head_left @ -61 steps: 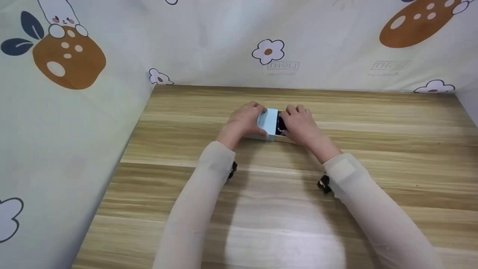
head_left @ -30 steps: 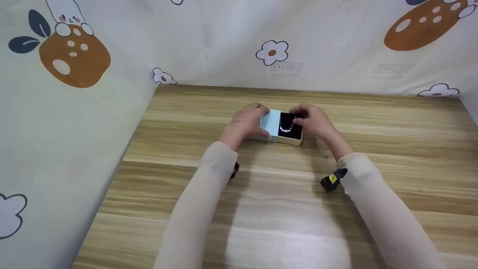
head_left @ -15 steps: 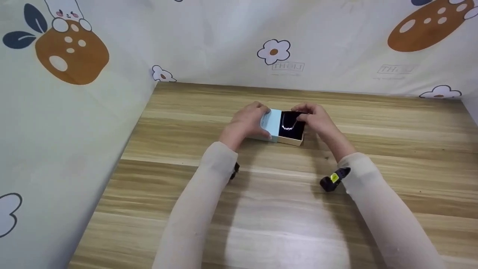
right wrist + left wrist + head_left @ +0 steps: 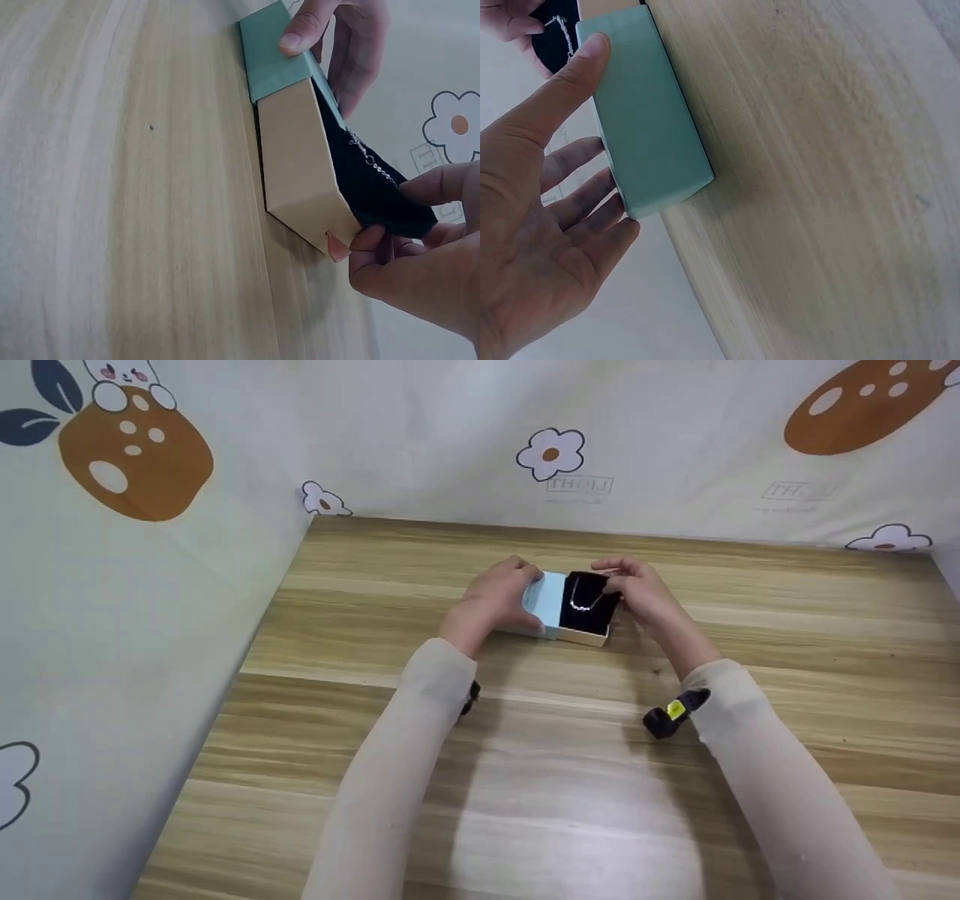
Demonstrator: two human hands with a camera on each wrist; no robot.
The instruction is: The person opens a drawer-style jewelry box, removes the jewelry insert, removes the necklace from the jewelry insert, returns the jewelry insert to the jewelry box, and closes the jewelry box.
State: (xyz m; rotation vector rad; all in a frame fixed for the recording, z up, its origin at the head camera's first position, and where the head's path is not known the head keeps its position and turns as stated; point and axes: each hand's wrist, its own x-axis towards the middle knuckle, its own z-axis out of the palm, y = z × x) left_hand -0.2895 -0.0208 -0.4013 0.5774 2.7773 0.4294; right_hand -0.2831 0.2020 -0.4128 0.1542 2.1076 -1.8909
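A pale blue-green jewelry box sleeve (image 4: pixel 547 597) lies at the back middle of the table, its tan drawer (image 4: pixel 300 154) pulled out to the right. My left hand (image 4: pixel 496 601) grips the sleeve, thumb on the near side and fingers on the far side. Inside the drawer is a black pad (image 4: pixel 587 622) bearing a silver chain bracelet (image 4: pixel 580 607). My right hand (image 4: pixel 649 596) pinches the pad's right end between thumb and fingers. In the right wrist view that end tilts up above the drawer wall, and a small pink ribbon tab (image 4: pixel 337 247) sticks out of the drawer's end.
The wood-grain table (image 4: pixel 570 780) extends around the box on all sides. A patterned cloth wall (image 4: pixel 420 442) rises behind its back edge, another cloth side (image 4: pixel 142 622) along the left. Black wrist cameras sit below both cuffs, the right one (image 4: pixel 671 714) more visible.
The drawer has come further out of the sleeve to the right, uncovering the bracelet. My right hand has shifted right and lifted the pad's right end. The left hand stays on the sleeve.
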